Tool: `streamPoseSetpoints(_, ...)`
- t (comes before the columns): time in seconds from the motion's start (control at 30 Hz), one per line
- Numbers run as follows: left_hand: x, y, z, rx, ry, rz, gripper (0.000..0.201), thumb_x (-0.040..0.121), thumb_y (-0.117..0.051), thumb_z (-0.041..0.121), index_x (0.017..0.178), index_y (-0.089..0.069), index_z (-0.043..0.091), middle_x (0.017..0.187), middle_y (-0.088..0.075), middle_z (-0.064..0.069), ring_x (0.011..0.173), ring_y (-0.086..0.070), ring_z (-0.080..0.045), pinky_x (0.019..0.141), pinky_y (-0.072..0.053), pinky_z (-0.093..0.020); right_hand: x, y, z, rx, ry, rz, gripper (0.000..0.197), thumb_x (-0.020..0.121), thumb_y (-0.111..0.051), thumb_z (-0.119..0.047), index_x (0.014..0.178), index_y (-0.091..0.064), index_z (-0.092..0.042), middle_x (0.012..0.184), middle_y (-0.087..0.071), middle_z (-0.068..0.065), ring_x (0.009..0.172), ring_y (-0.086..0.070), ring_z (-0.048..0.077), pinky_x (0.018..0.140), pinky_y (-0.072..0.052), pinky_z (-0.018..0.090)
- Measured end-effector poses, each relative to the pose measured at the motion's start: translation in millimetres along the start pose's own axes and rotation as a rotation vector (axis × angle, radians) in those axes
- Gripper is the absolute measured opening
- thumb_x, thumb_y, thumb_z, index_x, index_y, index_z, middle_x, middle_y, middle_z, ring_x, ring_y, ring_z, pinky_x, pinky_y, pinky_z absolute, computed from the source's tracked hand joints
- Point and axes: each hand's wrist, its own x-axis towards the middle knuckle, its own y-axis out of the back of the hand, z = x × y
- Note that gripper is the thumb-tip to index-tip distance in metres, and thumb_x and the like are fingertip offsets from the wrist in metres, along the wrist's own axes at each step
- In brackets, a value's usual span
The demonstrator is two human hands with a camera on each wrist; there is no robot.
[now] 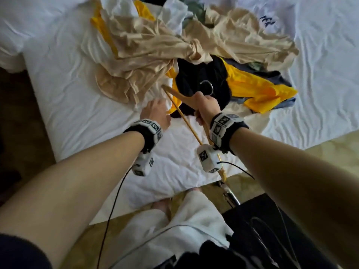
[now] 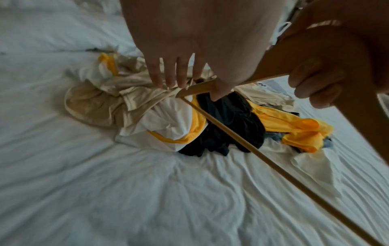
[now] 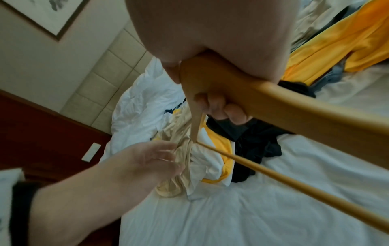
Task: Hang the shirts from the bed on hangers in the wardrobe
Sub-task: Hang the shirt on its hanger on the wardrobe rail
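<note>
A heap of shirts lies on the white bed (image 1: 81, 117): a beige shirt (image 1: 143, 55), a white shirt with yellow trim (image 2: 168, 126), a black one (image 1: 200, 78) and a yellow one (image 1: 258, 90). My right hand (image 1: 206, 107) grips a wooden hanger (image 1: 182, 117) at its middle, just under the metal hook (image 1: 208, 87), and holds it over the heap. The hanger's far tip (image 2: 181, 94) touches the beige and white cloth. My left hand (image 1: 155, 111) is open, its fingers (image 2: 168, 78) spread and reaching down onto the beige shirt (image 3: 183, 149) beside that tip.
More white, green and blue clothes lie at the back of the heap (image 1: 194, 8). A dark headboard (image 3: 42, 129) and a padded wall (image 3: 101, 66) stand to the left. The bed's corner (image 1: 147, 199) is near my legs, with carpet (image 1: 330, 152) beyond.
</note>
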Motion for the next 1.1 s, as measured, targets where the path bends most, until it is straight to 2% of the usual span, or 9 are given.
streamPoseSetpoints(0.17, 48.2, -33.6, -13.3, -0.047, 0.116, -0.003, 0.053, 0.093, -0.058, 0.029, 0.139, -0.04, 0.01, 0.142, -0.042, -0.014, 0.131, -0.041, -0.033, 0.102, -0.038, -0.045, 54.3, -25.7, 21.3, -0.175, 0.09, 0.06, 0.039, 0.09, -0.051, -0.052, 0.1, -0.063, -0.016, 0.086, -0.067, 0.006, 0.076, -0.063, 0.026, 0.071, -0.052, 0.038)
streamPoseSetpoints(0.33, 85.9, -75.7, -10.4, -0.127, 0.195, -0.012, 0.057, 0.091, -0.064, 0.029, 0.138, -0.039, 0.01, 0.14, -0.042, -0.014, 0.13, -0.041, -0.032, 0.103, -0.041, -0.045, 88.9, -34.0, 61.6, -0.241, 0.151, 0.054, 0.037, 0.098, -0.051, -0.044, 0.086, -0.066, -0.012, 0.064, -0.056, -0.004, 0.055, -0.051, 0.006, 0.051, -0.038, 0.026)
streamPoseSetpoints(0.4, 100.3, -88.7, -9.5, -0.165, 0.243, -0.006, 0.06, 0.089, -0.065, 0.03, 0.139, -0.038, 0.009, 0.14, -0.041, -0.014, 0.13, -0.041, -0.032, 0.102, -0.042, -0.045, 98.5, -33.6, 76.8, -0.245, 0.18, 0.06, 0.042, 0.099, -0.051, -0.039, 0.08, -0.066, -0.005, 0.057, -0.05, -0.003, 0.05, -0.046, 0.008, 0.045, -0.032, 0.023)
streamPoseSetpoints(0.5, 126.9, -106.9, -14.6, -0.158, 0.279, -0.01, 0.064, 0.088, -0.064, 0.039, 0.136, -0.038, 0.006, 0.139, -0.042, -0.017, 0.129, -0.041, -0.033, 0.101, -0.043, -0.047, 108.7, -32.7, 94.7, -0.231, 0.195, 0.035, 0.048, 0.1, -0.05, -0.038, 0.087, -0.068, 0.003, 0.06, -0.051, 0.006, 0.053, -0.045, 0.015, 0.049, -0.033, 0.029)
streamPoseSetpoints(0.6, 151.8, -113.9, -19.1, -0.14, 0.303, -0.002, 0.064, 0.087, -0.064, 0.046, 0.13, -0.044, 0.002, 0.133, -0.046, -0.019, 0.124, -0.044, -0.036, 0.097, -0.044, -0.051, 117.0, -32.1, 103.1, -0.212, 0.177, 0.037, 0.047, 0.098, -0.051, -0.044, 0.085, -0.07, -0.002, 0.057, -0.048, 0.002, 0.05, -0.042, 0.012, 0.049, -0.035, 0.027)
streamPoseSetpoints(0.77, 152.4, -117.6, -33.8, -0.129, 0.204, 0.008, 0.041, 0.098, -0.052, 0.041, 0.108, -0.062, 0.003, 0.115, -0.057, -0.021, 0.109, -0.056, -0.041, 0.089, -0.046, -0.048, 121.4, -29.9, 105.1, -0.214, 0.175, 0.043, 0.049, 0.098, -0.049, -0.047, 0.084, -0.07, -0.005, 0.061, -0.054, 0.006, 0.056, -0.048, 0.014, 0.056, -0.039, 0.029)
streamPoseSetpoints(0.87, 131.2, -114.0, -36.8, -0.181, 0.163, 0.039, 0.038, 0.101, -0.046, 0.034, 0.1, -0.063, 0.001, 0.111, -0.056, -0.023, 0.102, -0.056, -0.042, 0.081, -0.042, -0.045, 109.4, -32.3, 107.6, -0.3, 0.216, -0.028, 0.043, 0.1, -0.045, -0.052, 0.096, -0.07, -0.016, 0.068, -0.062, 0.006, 0.064, -0.057, 0.017, 0.064, -0.048, 0.036)
streamPoseSetpoints(1.0, 108.4, -86.7, -37.2, -0.269, 0.146, 0.024, 0.038, 0.101, -0.045, 0.025, 0.099, -0.063, -0.008, 0.115, -0.05, -0.028, 0.104, -0.052, -0.041, 0.085, -0.04, -0.043, 78.4, -30.2, 101.5, -0.323, 0.355, -0.138, 0.044, 0.104, -0.036, -0.051, 0.139, -0.052, -0.032, 0.075, -0.062, -0.003, 0.07, -0.059, 0.01, 0.067, -0.05, 0.032)
streamPoseSetpoints(1.1, 91.9, -58.3, -44.3, -0.239, 0.138, 0.034, 0.039, 0.101, -0.043, 0.022, 0.104, -0.063, -0.011, 0.119, -0.049, -0.029, 0.111, -0.049, -0.041, 0.094, -0.038, -0.042, 54.2, -24.0, 85.4, -0.316, 0.423, -0.13, 0.039, 0.106, -0.039, -0.044, 0.142, -0.05, -0.033, 0.086, -0.065, -0.003, 0.078, -0.06, 0.013, 0.076, -0.051, 0.04)
